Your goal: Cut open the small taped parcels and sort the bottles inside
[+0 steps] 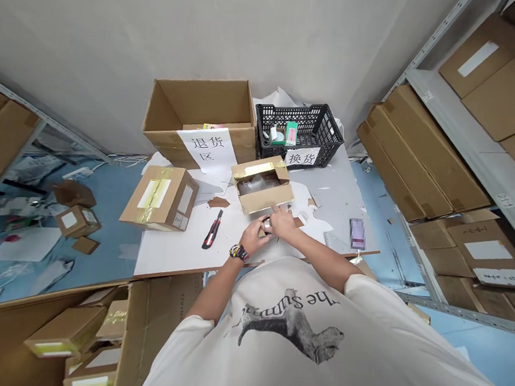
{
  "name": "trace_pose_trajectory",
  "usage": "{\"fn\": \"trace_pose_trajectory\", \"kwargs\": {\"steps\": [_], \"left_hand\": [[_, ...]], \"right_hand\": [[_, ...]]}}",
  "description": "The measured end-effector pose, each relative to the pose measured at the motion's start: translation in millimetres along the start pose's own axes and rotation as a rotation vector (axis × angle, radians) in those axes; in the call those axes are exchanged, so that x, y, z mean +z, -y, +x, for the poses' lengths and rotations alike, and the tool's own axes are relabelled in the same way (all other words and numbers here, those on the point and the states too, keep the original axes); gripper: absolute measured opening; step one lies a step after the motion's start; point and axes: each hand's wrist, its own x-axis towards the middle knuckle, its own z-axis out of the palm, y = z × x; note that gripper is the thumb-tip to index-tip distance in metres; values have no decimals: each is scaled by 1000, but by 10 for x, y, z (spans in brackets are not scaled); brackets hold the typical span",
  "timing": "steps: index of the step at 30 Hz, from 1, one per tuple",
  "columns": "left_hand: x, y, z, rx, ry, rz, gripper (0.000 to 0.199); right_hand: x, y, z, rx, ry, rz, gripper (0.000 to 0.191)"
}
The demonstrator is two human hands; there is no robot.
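My left hand [252,239], below a watch on the wrist, is closed around a small item [267,222] with a pale, shiny face; its kind is too small to tell. My right hand [282,221] closes on the same item from the other side, and its fingers hide part of it. Just beyond both hands stands an opened cardboard box [263,201], its flaps up and clear plastic wrapping inside. To the left, a red and black utility knife [211,230] lies on the white table [162,255].
A taped carton [155,199] stands at the table's left. Behind are a large open carton [163,140] and a black plastic crate [330,136] holding small boxes, both with paper signs. A phone [357,233] lies at right. Shelves [453,123] and a carton of parcels [137,327] flank the table.
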Motion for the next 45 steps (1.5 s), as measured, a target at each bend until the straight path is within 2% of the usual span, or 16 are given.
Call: {"fn": "trace_pose_trajectory", "kwargs": {"steps": [5, 9, 12, 16, 20, 23, 25, 26, 28, 30, 31, 33, 36, 39, 42, 45], "left_hand": [[141, 80, -79, -162, -50, -2, 40], [167, 181, -135, -254, -114, 41, 50], [198, 209, -133, -251, -138, 57, 62], [148, 184, -83, -157, -88, 25, 85], [-253, 109, -60, -70, 48, -37, 113], [-685, -53, -3, -175, -106, -180, 103], [-909, -240, 98, -282, -218, -472, 86], [-986, -351, 167, -331, -214, -676, 86], [-1076, -582, 322, -436, -95, -1042, 92], [-1103, -789, 452, -510, 4, -1234, 88], [-1103, -876, 492, -516, 12, -1263, 84], [-1081, -1011, 512, -441, -69, -1215, 74], [-997, -1143, 435, -210, -261, -962, 72], [-868, -1249, 335, -73, -367, -741, 75], [-782, -1357, 283, -70, -422, -690, 78], [-821, -1447, 283, -137, -418, -805, 87]], "right_hand": [[-64, 297, 103, -1, 66, -115, 50], [-222, 313, -79, -66, -64, -39, 35], [-516, 153, -319, -55, -218, 131, 32], [-1033, -254, -560, -72, -463, 469, 20], [-1352, -710, -653, -78, -679, 920, 20], [-1393, -894, -693, -64, -694, 1213, 39], [-1374, -899, -713, -106, -653, 1322, 48], [-1361, -870, -719, -142, -616, 1353, 51], [-1344, -773, -724, -234, -516, 1371, 58], [-1342, -664, -712, -314, -448, 1355, 65], [-1346, -621, -697, -336, -448, 1348, 67], [-1358, -568, -655, -330, -493, 1357, 68], [-1377, -557, -574, -270, -534, 1432, 67], [-1405, -548, -509, -254, -572, 1483, 68], [-1453, -502, -479, -264, -623, 1484, 63], [-1491, -439, -467, -283, -638, 1502, 59]]}}
